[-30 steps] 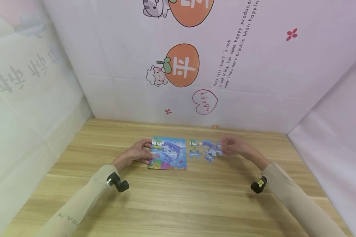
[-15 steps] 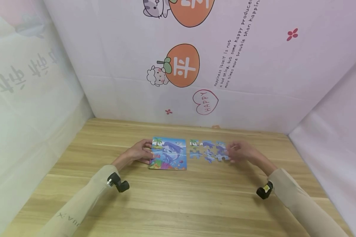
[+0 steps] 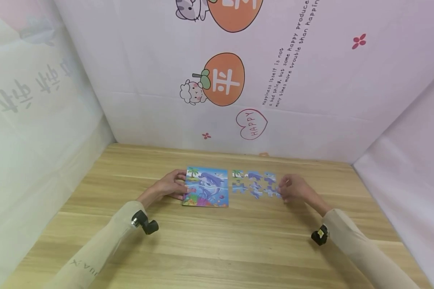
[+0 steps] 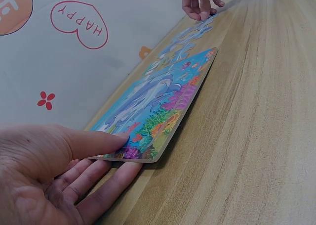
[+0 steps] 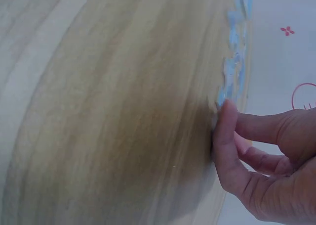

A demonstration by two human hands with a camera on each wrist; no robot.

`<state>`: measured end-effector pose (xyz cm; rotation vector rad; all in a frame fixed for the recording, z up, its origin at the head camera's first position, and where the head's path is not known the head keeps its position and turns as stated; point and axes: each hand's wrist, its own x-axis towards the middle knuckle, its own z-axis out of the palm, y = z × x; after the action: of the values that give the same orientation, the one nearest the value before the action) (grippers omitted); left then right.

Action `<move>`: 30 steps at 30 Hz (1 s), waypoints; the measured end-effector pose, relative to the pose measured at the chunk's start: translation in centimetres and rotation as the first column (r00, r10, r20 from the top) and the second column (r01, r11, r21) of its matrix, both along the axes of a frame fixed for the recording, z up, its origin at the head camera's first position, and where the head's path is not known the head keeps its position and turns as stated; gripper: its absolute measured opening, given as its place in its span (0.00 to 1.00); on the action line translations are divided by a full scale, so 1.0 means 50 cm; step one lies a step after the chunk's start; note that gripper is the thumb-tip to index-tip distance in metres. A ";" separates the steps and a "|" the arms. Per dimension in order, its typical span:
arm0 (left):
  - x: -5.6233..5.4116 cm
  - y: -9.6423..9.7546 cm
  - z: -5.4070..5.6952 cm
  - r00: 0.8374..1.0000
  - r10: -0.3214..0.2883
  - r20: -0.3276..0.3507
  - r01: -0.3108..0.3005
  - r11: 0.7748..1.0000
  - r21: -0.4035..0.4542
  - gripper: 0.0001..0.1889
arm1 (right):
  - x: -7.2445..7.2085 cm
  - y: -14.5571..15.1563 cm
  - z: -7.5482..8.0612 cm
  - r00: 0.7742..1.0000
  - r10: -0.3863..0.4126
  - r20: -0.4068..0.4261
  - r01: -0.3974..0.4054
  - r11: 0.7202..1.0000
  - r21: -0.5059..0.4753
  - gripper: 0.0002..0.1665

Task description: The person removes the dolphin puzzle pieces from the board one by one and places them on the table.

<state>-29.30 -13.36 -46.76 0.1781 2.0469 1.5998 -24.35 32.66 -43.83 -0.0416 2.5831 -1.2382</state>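
Note:
A flat dolphin picture board point(image 3: 207, 188) lies on the wooden table. My left hand point(image 3: 172, 184) grips its left edge; the left wrist view shows the thumb point(image 4: 101, 142) on top and fingers beneath the edge. Beside the board, several dolphin jigsaw pieces point(image 3: 254, 176) lie in two loose rows. My right hand point(image 3: 295, 188) is at the right end of the lower row, its thumb and index finger pinching the edge of a blue jigsaw piece point(image 3: 272, 192). In the right wrist view the fingertips hide part of that piece point(image 5: 224, 94).
The wooden table point(image 3: 217, 249) ends at a printed cloth wall point(image 3: 296, 136) just behind the pieces. White cloth also hangs at the left point(image 3: 39, 132) and right sides. Each sleeve cuff carries a small black wrist camera point(image 3: 144, 222).
My right hand has moved rightward and slightly nearer to me. The right-hand pieces, bunched and partly covered earlier, now lie farther apart and farther right. The left hand and board stay put.

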 end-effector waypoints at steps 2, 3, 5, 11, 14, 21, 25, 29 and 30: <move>0.000 0.001 0.000 1.000 0.002 0.005 -0.002 1.000 0.002 0.45 | 0.000 -0.002 -0.002 1.000 -0.001 -0.017 0.002 0.999 0.033 0.14; 0.001 0.001 0.001 1.000 0.001 0.001 -0.001 1.000 0.002 0.45 | 0.000 -0.003 -0.004 1.000 -0.003 -0.023 0.004 0.999 0.048 0.14; 0.001 0.000 0.002 1.000 -0.002 -0.005 0.002 1.000 0.007 0.44 | 0.000 -0.003 -0.005 0.999 0.000 -0.036 0.002 0.997 0.077 0.14; 0.002 -0.003 0.002 1.000 -0.010 -0.015 0.011 1.000 0.030 0.42 | -0.004 -0.004 -0.008 0.999 0.010 -0.047 -0.006 0.995 0.099 0.14; 0.001 -0.003 0.000 1.000 -0.013 -0.014 0.014 0.999 0.041 0.42 | -0.005 -0.006 -0.007 0.998 0.006 -0.058 0.001 0.994 0.111 0.15; 0.002 -0.008 -0.003 1.000 -0.023 0.013 0.022 0.997 0.072 0.40 | -0.002 -0.033 0.009 0.975 0.047 -0.216 0.004 0.973 0.229 0.12; -0.001 -0.010 -0.002 0.999 -0.028 0.029 0.025 0.996 0.084 0.39 | -0.006 -0.075 0.024 0.957 0.094 -0.274 -0.018 0.964 0.266 0.09; -0.002 -0.013 0.000 0.999 -0.031 0.031 0.028 0.996 0.088 0.39 | -0.012 -0.131 0.029 0.932 0.181 -0.313 -0.098 0.960 0.263 0.07; -0.003 -0.013 0.000 0.999 -0.031 0.030 0.028 0.996 0.090 0.39 | -0.014 -0.145 0.028 0.924 0.206 -0.321 -0.123 0.958 0.259 0.06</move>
<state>-29.42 -14.02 -46.74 0.2133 1.9416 1.6668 -25.03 25.38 -42.43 -0.4606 2.9332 -0.9252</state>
